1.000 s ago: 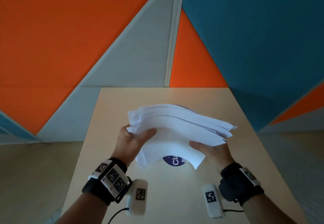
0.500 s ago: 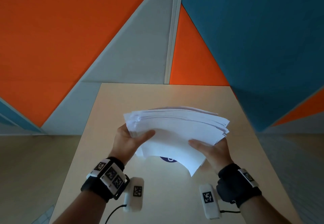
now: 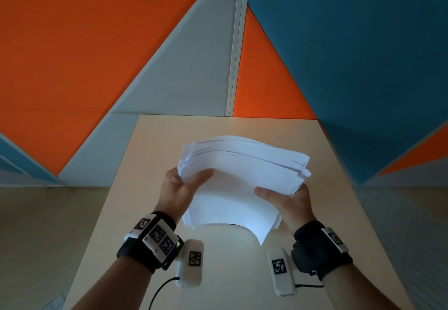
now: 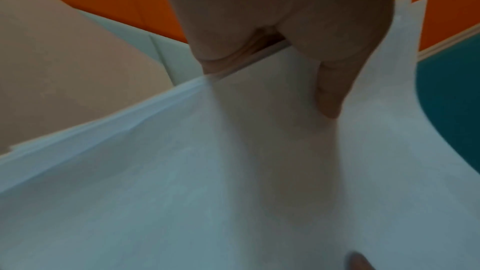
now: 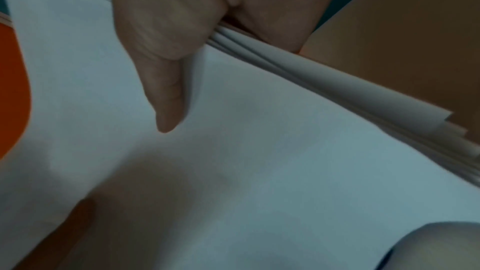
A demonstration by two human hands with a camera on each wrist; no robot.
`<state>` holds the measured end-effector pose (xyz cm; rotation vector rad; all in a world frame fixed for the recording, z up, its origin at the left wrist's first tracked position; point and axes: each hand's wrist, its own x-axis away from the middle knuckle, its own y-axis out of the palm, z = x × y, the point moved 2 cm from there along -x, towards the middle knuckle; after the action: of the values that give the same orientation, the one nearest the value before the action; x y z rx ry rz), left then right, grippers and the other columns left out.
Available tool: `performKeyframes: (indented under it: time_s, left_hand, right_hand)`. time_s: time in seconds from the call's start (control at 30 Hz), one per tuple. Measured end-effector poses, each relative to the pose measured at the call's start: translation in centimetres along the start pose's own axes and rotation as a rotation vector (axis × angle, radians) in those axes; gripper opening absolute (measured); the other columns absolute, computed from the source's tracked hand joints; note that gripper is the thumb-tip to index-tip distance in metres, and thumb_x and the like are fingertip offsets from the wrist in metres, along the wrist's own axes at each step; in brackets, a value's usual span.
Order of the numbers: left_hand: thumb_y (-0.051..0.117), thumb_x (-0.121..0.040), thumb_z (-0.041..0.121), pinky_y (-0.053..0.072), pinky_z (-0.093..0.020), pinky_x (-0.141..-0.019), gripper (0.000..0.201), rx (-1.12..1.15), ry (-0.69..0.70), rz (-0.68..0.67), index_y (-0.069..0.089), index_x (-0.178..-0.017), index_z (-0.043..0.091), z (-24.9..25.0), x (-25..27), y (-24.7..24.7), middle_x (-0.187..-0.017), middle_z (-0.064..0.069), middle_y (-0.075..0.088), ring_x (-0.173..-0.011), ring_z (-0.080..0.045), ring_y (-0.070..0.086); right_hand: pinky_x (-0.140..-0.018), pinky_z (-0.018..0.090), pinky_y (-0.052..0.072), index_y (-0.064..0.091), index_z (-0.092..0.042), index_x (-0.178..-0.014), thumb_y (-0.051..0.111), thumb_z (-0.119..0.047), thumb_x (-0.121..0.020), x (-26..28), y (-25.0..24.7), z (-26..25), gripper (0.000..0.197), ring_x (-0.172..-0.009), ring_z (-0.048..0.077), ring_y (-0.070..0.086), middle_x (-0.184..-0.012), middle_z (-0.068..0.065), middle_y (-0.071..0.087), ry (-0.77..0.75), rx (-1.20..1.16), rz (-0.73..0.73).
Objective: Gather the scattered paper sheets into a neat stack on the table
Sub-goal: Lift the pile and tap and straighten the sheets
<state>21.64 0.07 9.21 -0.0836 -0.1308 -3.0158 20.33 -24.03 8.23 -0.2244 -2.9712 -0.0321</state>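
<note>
From the head view both hands, left (image 3: 178, 192) and right (image 3: 289, 200), clamp a thick sheaf of white paper sheets (image 3: 240, 178) above the pale beige worktop (image 3: 150, 188), while each wrist view shows a thumb pressed on the top sheet, left (image 4: 330, 93) and right (image 5: 166, 98).

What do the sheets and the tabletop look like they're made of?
Sheets: thin white matte paper; they bend and sag between the hands. Table: smooth pale beige top, probably laminate or coated board; it has a soft sheen and no visible grain.
</note>
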Motion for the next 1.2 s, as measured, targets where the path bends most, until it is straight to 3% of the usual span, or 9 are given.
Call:
performKeyframes:
  time_s: [0.13,0.23,0.33,0.47,0.67,0.8,0.93,1.07,1.2]
  left_hand:
    - [0.075,-0.08,0.015,0.06,-0.042,-0.077,0.015,-0.035,0.069,0.046,0.074,-0.095,0.013,0.6,0.6,0.0,-0.092,-0.005,0.077,-0.087,-0.022,0.074]
    - [0.078,-0.077,0.017,0.059,-0.045,-0.08,0.018,-0.093,0.065,0.075,0.072,-0.094,0.019,0.1,0.8,-0.2,-0.091,0.0,0.078,-0.085,-0.018,0.074]
    - [0.08,-0.074,0.021,0.058,-0.046,-0.083,0.025,-0.083,0.079,0.073,0.071,-0.097,0.021,0.6,0.8,-0.2,-0.095,0.0,0.077,-0.089,-0.018,0.073]
    - [0.072,-0.073,0.039,0.053,-0.045,-0.089,0.04,0.031,0.137,0.079,0.066,-0.105,0.016,2.5,0.5,0.3,-0.099,-0.005,0.074,-0.095,-0.027,0.069]
    - [0.058,-0.076,0.051,0.041,-0.03,-0.073,0.036,-0.032,0.172,0.197,0.069,-0.087,0.019,4.1,-0.8,1.0,-0.078,0.001,0.062,-0.076,-0.012,0.054]
    - [0.059,-0.08,0.03,0.041,-0.029,-0.073,0.017,-0.034,0.124,0.207,0.069,-0.081,0.017,3.3,-0.9,0.8,-0.075,0.006,0.064,-0.075,-0.013,0.056]
    - [0.056,-0.083,0.033,0.043,-0.025,-0.075,0.023,-0.041,0.12,0.199,0.069,-0.083,0.014,3.0,-0.8,0.5,-0.079,0.009,0.066,-0.079,-0.01,0.058]
    - [0.062,-0.081,0.031,0.042,-0.024,-0.074,0.017,-0.046,0.122,0.214,0.069,-0.082,0.015,2.9,-0.8,0.7,-0.075,0.012,0.066,-0.074,-0.007,0.058]
    - [0.061,-0.083,0.028,0.043,-0.027,-0.072,0.013,-0.03,0.151,0.225,0.068,-0.077,0.018,3.3,-1.0,1.1,-0.071,0.012,0.066,-0.072,-0.01,0.059]
  right_hand:
    - [-0.064,0.037,0.062,0.076,-0.011,-0.083,0.085,0.001,-0.069,-0.1,-0.3,-0.4,0.021,-0.077,0.023,0.076,-0.086,0.006,0.079,-0.015,-0.015,0.025]
    - [-0.072,0.04,0.062,0.076,-0.007,-0.088,0.084,-0.001,-0.07,0.0,-0.3,0.3,0.021,-0.083,0.027,0.076,-0.087,0.007,0.079,0.02,0.045,0.007]
    - [-0.075,0.051,0.061,0.076,-0.007,-0.086,0.085,-0.003,-0.07,0.1,-0.5,0.8,0.019,-0.081,0.032,0.075,-0.086,0.01,0.079,0.057,0.079,-0.006]
    - [-0.06,0.066,0.056,0.075,-0.011,-0.078,0.086,-0.004,-0.069,0.0,-0.6,1.2,0.016,-0.076,0.039,0.073,-0.081,0.014,0.077,0.113,0.092,0.014]
    - [-0.069,0.043,0.061,0.078,-0.022,-0.073,0.084,0.007,-0.067,0.1,-0.5,0.3,0.03,-0.077,0.026,0.076,-0.081,0.008,0.079,0.03,0.046,-0.041]
    - [-0.062,0.048,0.061,0.077,-0.019,-0.077,0.087,0.001,-0.065,0.0,-0.8,1.2,0.025,-0.076,0.029,0.075,-0.083,0.011,0.078,0.089,0.056,-0.027]
    - [-0.061,0.039,0.059,0.078,-0.019,-0.074,0.084,0.006,-0.067,0.1,-0.8,1.6,0.026,-0.073,0.027,0.073,-0.08,0.01,0.078,0.094,0.043,-0.023]
    - [-0.063,0.05,0.059,0.077,-0.017,-0.077,0.085,0.002,-0.066,-0.2,-0.6,1.8,0.023,-0.073,0.03,0.073,-0.082,0.014,0.077,0.115,0.056,-0.014]
    - [-0.068,0.039,0.058,0.076,-0.016,-0.074,0.082,0.009,-0.067,-0.7,-0.8,1.1,0.027,-0.074,0.023,0.074,-0.079,0.006,0.079,0.038,0.031,-0.013]
